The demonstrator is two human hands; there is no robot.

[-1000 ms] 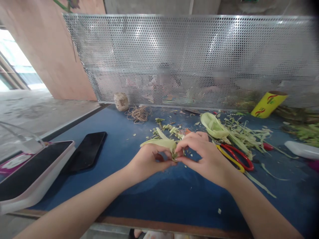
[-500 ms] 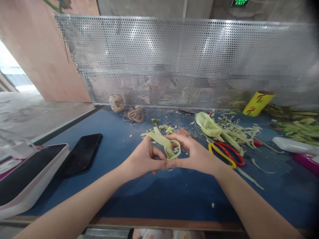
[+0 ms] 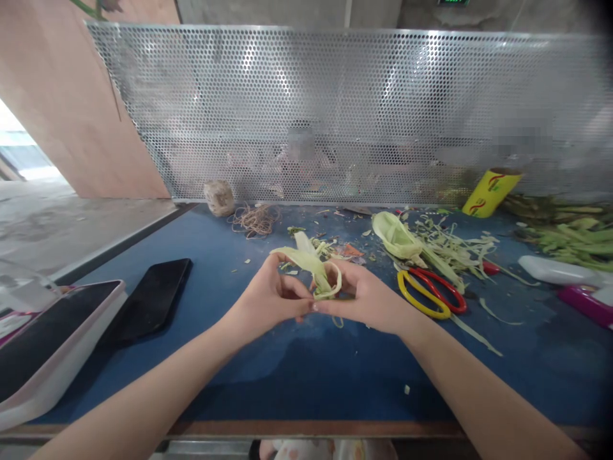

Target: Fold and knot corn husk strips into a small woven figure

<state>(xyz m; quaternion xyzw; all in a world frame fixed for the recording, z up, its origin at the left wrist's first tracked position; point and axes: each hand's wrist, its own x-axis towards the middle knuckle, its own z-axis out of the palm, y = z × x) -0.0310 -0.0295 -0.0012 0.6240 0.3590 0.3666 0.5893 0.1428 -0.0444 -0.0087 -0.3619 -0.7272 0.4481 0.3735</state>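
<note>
Both hands meet above the middle of the blue table (image 3: 335, 377). My left hand (image 3: 268, 297) and my right hand (image 3: 368, 297) pinch the same pale green leaf strip (image 3: 311, 265), which is bent into a small loop between the fingertips. The strip's free end sticks out to the upper left, over my left thumb. Fingers of both hands are curled closed around the strip.
Red and yellow scissors (image 3: 428, 295) lie just right of my right hand, beside a pile of leaf trimmings (image 3: 431, 246). A black phone (image 3: 151, 300) and a white scale (image 3: 52, 342) sit at the left. Twine (image 3: 253, 219), a yellow roll (image 3: 491, 191) and a perforated metal screen (image 3: 335, 108) stand behind.
The hands lifted slightly off the table and bent the leaf strip into a loop; the strip lay flatter against the table a second ago.
</note>
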